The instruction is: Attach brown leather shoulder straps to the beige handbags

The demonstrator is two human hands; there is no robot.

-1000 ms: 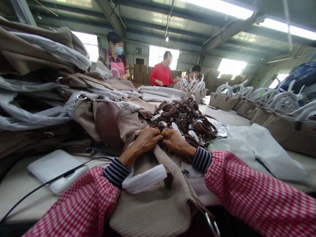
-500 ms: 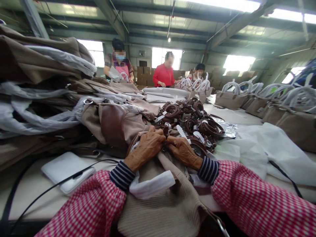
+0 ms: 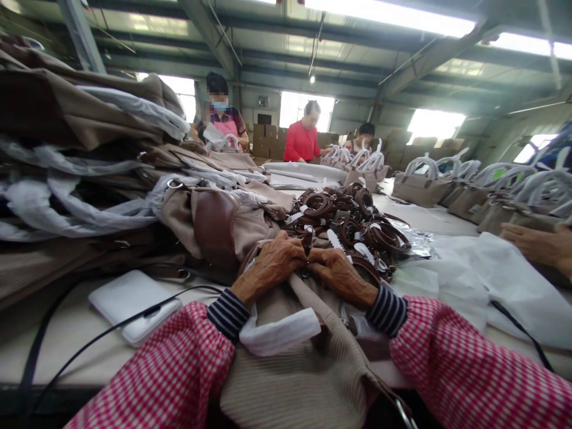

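Observation:
A beige ribbed handbag [image 3: 286, 381] lies in front of me, its white-wrapped handle [image 3: 281, 333] across the near side. My left hand [image 3: 272, 268] and my right hand [image 3: 342, 274] meet at the bag's far edge. Between them a small brown leather tab [image 3: 307, 238] sticks up, pinched by the fingers of both. Fingertips partly hide how the tab joins the bag. Just beyond my hands is a heap of coiled brown straps [image 3: 348, 217] with metal clasps and white wrapping bits.
Stacked bags [image 3: 116, 131] rise on the left, near a white power bank [image 3: 134, 304] and a black cable. White wrapping sheets [image 3: 509, 286] lie to the right. Another person's hand [image 3: 531, 241] reaches in by the upright bags [image 3: 422, 185]. Several co-workers stand at the far side.
Both my hands stay pinched at the tab with little movement. My view has shifted slightly left. Another person's hand has come in at the right edge.

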